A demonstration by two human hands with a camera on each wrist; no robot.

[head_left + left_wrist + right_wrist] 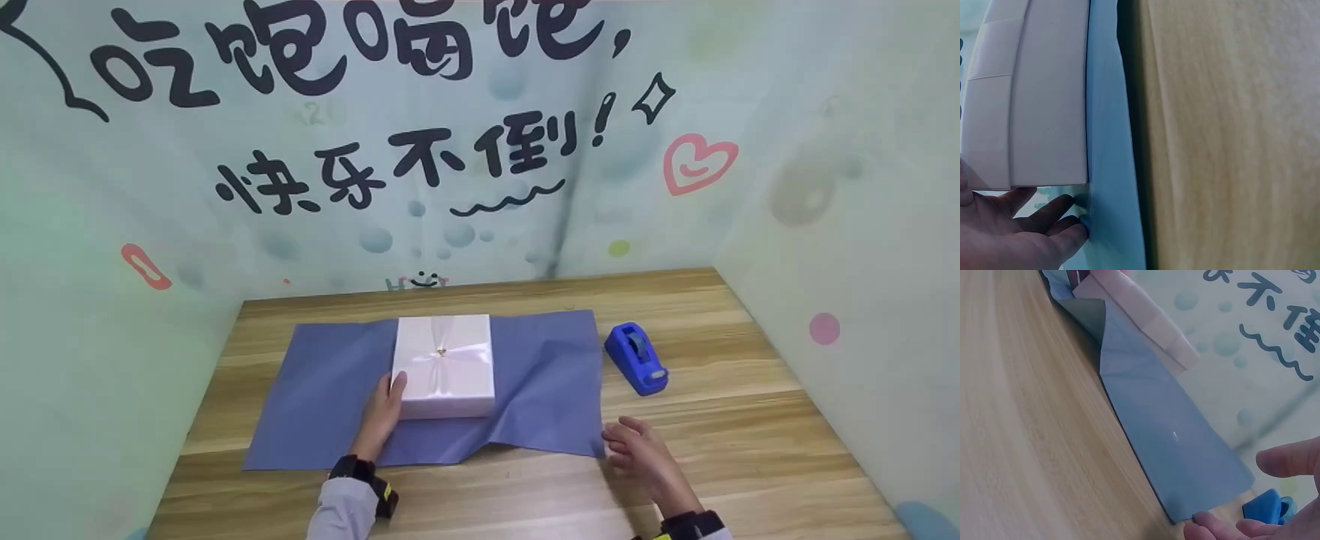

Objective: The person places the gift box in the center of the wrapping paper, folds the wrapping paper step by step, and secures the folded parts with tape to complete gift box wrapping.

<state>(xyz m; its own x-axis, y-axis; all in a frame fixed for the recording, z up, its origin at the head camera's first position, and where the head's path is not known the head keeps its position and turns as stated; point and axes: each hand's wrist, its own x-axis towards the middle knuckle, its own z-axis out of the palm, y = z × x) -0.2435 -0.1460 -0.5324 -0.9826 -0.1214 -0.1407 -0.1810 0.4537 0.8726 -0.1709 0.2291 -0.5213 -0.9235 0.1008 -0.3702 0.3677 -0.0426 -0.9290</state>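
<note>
A pale pink gift box point(465, 382) with a satin ribbon and bow lies on a sheet of blue wrapping paper point(330, 390). My left hand point(382, 411) rests against the box's near left corner, the thumb at its top edge. In the left wrist view, the loosely spread fingers point(1053, 214) lie beside the box's end, close to the paper. At the paper's near right corner is my right hand point(641, 454). Its fingertips point(1207, 520) come to the paper's edge in the right wrist view, with the thumb held well apart.
A blue tape dispenser point(636, 360) stands right of the paper, beyond my right hand. The paper's front edge is lifted in a crease right of the box. Printed wall panels point(480, 247) enclose the wooden table point(712, 420) at the back and both sides.
</note>
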